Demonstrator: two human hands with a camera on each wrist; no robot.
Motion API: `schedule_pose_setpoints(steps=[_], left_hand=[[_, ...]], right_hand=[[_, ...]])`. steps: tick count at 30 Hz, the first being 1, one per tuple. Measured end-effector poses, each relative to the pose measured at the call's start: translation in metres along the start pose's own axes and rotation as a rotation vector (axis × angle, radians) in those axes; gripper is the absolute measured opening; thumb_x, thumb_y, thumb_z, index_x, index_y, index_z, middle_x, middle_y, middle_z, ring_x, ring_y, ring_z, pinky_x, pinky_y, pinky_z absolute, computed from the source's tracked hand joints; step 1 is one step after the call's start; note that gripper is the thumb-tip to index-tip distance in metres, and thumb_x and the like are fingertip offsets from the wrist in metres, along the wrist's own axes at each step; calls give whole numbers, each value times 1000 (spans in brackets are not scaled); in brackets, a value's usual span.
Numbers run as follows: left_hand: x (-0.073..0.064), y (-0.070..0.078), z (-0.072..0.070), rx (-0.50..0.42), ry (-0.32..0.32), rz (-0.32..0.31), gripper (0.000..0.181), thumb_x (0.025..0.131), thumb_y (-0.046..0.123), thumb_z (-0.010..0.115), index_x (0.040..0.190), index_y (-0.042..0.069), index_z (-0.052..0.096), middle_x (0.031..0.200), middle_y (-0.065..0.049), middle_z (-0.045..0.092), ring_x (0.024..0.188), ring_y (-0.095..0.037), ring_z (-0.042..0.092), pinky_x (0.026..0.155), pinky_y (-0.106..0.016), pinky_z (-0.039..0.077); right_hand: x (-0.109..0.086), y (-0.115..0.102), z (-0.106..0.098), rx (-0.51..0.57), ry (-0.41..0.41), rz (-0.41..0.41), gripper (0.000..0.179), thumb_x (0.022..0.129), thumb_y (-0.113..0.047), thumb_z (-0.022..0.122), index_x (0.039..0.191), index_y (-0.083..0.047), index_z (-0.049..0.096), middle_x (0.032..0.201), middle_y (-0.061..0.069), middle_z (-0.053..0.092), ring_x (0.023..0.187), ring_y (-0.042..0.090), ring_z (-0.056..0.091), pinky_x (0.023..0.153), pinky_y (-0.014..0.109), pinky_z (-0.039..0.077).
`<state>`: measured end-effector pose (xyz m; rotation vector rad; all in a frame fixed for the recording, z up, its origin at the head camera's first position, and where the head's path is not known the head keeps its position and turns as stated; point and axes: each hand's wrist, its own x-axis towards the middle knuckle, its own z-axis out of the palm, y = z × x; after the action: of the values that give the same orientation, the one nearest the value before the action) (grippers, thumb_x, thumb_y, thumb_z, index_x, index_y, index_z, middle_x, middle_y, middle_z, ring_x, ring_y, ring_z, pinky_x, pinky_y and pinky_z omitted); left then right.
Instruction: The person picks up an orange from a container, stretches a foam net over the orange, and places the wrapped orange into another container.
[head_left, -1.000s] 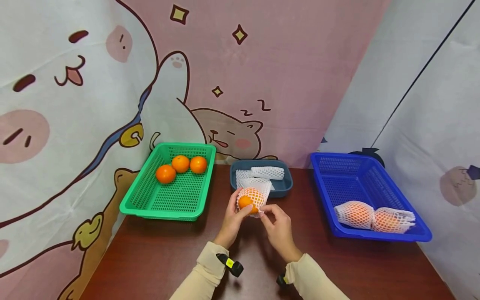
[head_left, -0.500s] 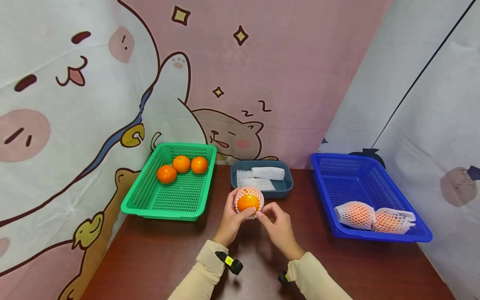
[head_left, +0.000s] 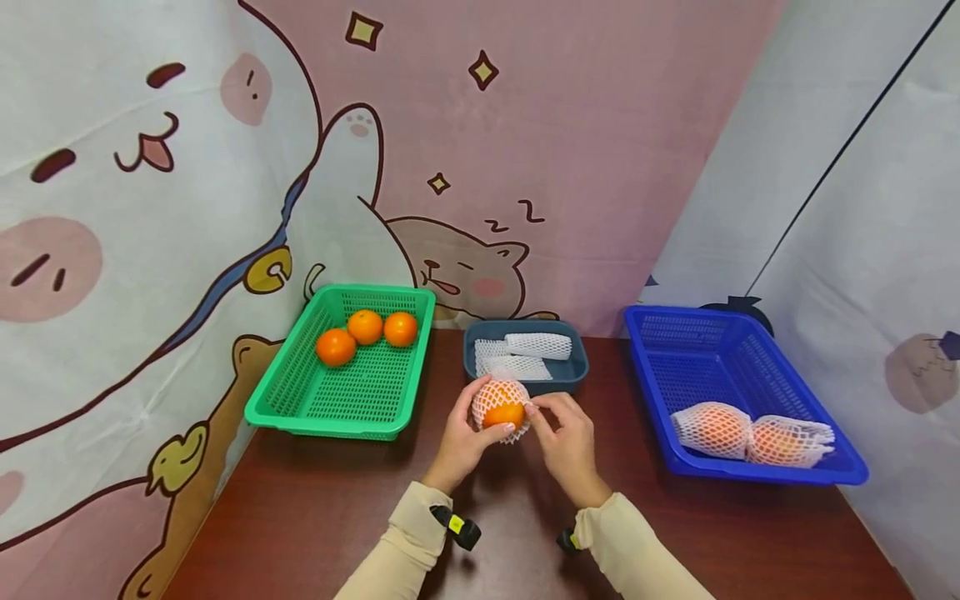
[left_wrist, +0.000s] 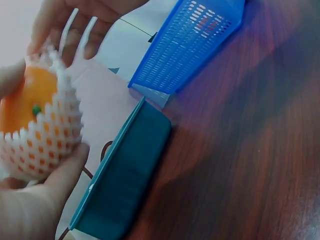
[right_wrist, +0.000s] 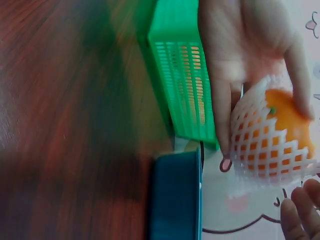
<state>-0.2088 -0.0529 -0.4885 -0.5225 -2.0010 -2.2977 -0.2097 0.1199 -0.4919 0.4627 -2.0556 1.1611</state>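
In the head view my left hand (head_left: pixel 459 435) holds an orange (head_left: pixel 504 415) partly covered by a white foam net sleeve (head_left: pixel 495 390). The thumb presses on its bare lower part, and the fingers lie round the back. My right hand (head_left: pixel 567 446) pinches the edge of the net at the orange's right side. In the left wrist view the orange (left_wrist: pixel 37 90) shows its green stem end above the net's zigzag edge. Seen from the right wrist, the net (right_wrist: pixel 262 145) covers much of the fruit, with fingers of the right hand (right_wrist: pixel 302 212) close below.
A green basket (head_left: pixel 322 432) with several oranges stands left. Behind the hands is a small blue-grey bin (head_left: pixel 471 354) with white foam nets (head_left: pixel 538 345). The blue basket (head_left: pixel 780 477) at right holds two netted fruits (head_left: pixel 716 430). A printed cloth backs the table (head_left: pixel 315 517).
The net's loose end, which stood out toward the bin, is now drawn in round the orange. My right hand has shifted from below the fruit to its right side, slightly higher.
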Motion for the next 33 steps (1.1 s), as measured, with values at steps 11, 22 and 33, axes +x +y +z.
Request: schedule_pose_setpoints(steps=[11, 22, 33], left_hand=[[1, 2, 1, 0, 154, -10, 79, 77, -9, 72, 145, -5, 31, 141, -22, 41, 122, -33, 45, 98, -30, 44], [1, -2, -6, 15, 90, 13, 72, 74, -16, 64, 141, -3, 42, 138, -18, 49, 117, -28, 50, 95, -31, 44], [1, -29, -13, -279, -154, -139, 65, 80, -12, 58, 140, -3, 36, 127, -14, 51, 104, -23, 57, 82, -32, 53]], right_hand=[[-13, -14, 10, 73, -79, -151, 17, 79, 0, 77, 93, -9, 72, 95, 1, 65, 90, 18, 61, 84, 22, 47], [-1, -12, -5, 163, -78, -77, 23, 78, 3, 76, 100, -4, 70, 100, 10, 65, 91, 27, 59, 80, 27, 48], [23, 10, -28, 640, -675, 488, 77, 91, -11, 66, 154, -14, 22, 148, 18, 33, 123, 37, 44, 90, 30, 48]])
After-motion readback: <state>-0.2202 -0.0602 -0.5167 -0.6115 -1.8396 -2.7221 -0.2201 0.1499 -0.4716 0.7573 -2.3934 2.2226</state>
